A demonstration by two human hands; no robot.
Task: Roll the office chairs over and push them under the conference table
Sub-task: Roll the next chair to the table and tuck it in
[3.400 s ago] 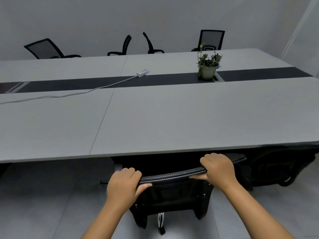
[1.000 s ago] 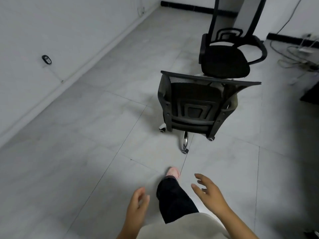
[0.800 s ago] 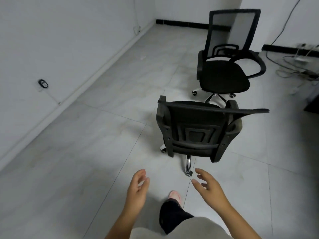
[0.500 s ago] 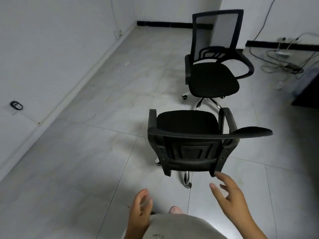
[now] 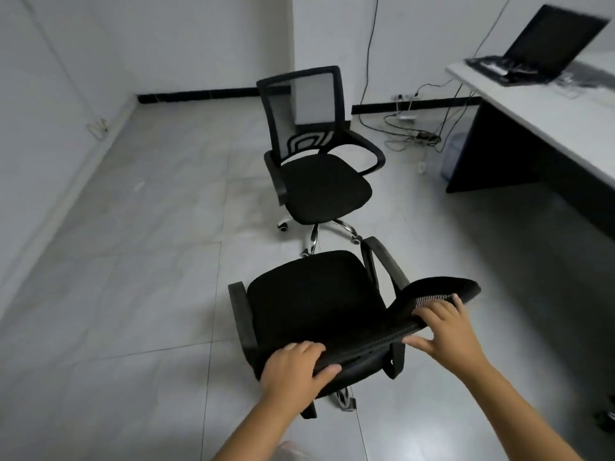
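A black mesh office chair (image 5: 309, 294) stands right in front of me with its back toward me, seat facing away. My left hand (image 5: 293, 367) grips the left part of the backrest's top edge, fingers over it and thumb beneath. My right hand (image 5: 446, 331) holds the right part of the same edge, fingers spread over the mesh and thumb under the rim. A second black chair (image 5: 326, 188) with a mesh back stands just beyond, its seat facing me. The white-topped conference table (image 5: 532, 111) runs along the right side.
An open laptop (image 5: 545, 44) lies on the table's far end. Cables and a power strip (image 5: 409, 128) trail over the floor by the back wall, next to a bluish bin (image 5: 452, 158). A white wall borders the left. Grey tiled floor lies between wall and chairs.
I left the chair pushed under the table, turned and walked to the loose chairs. In the last half second both hands rose from open air and took hold of the near chair's backrest.
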